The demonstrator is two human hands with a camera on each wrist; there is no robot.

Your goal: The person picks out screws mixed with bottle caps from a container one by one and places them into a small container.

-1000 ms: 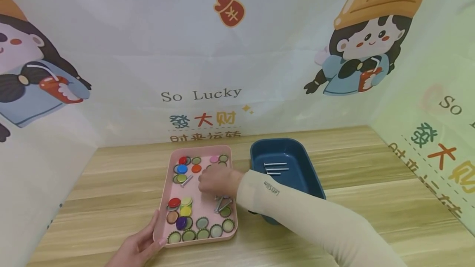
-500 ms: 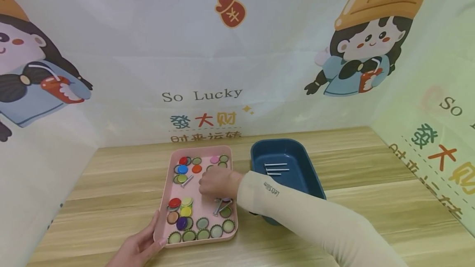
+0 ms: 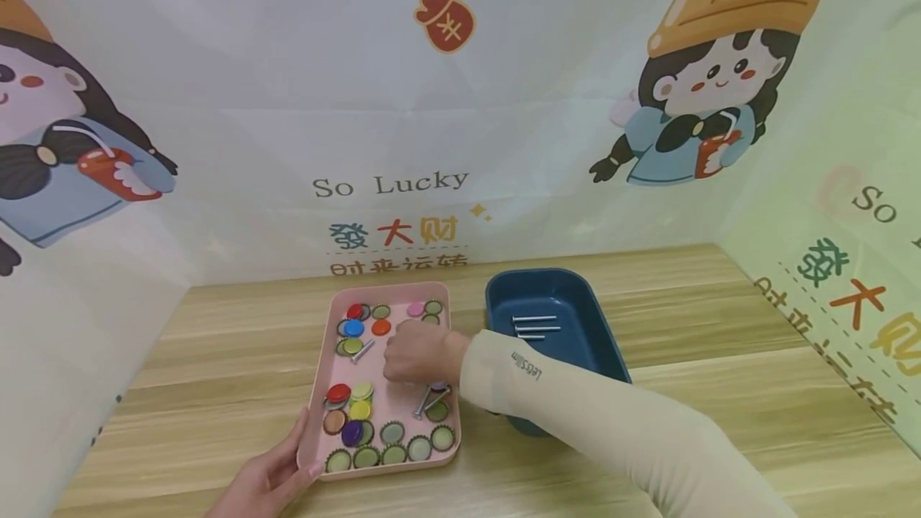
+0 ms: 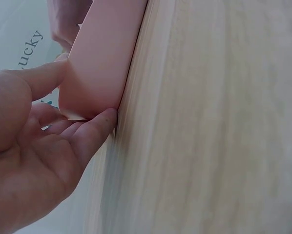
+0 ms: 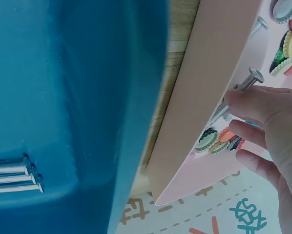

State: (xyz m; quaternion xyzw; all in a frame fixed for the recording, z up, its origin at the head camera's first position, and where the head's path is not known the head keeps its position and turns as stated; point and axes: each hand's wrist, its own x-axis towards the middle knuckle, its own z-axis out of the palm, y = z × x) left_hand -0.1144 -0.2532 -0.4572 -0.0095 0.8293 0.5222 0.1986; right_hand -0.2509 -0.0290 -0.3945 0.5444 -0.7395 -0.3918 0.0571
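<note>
My left hand [image 3: 262, 474] holds the near left corner of the pink tray [image 3: 387, 390]. In the left wrist view its thumb lies at the rim and its fingers reach the tray's bottom edge. Over the right part of that tray is my right hand [image 3: 424, 354], fingers pointing down and hidden in the head view. The right wrist view shows its thumb against the shaft of a silver bolt [image 5: 254, 77], which it pinches at a tilt. Several bottle caps [image 3: 393, 454], some coloured, line the tray's edges. A loose bolt [image 3: 363, 352] lies at the left, and others [image 3: 423, 401] near the right wall.
Right of the pink tray stands a deeper dark blue tray [image 3: 568, 306], with three bolts [image 3: 538, 330] lying side by side in it. My right forearm, in a cream sleeve [image 3: 576, 406], crosses over it. A printed cloth [image 3: 388, 126] rises behind the wooden table [image 3: 237, 358].
My right hand has shifted only slightly within the pink tray. My left hand and both trays have stayed where they were.
</note>
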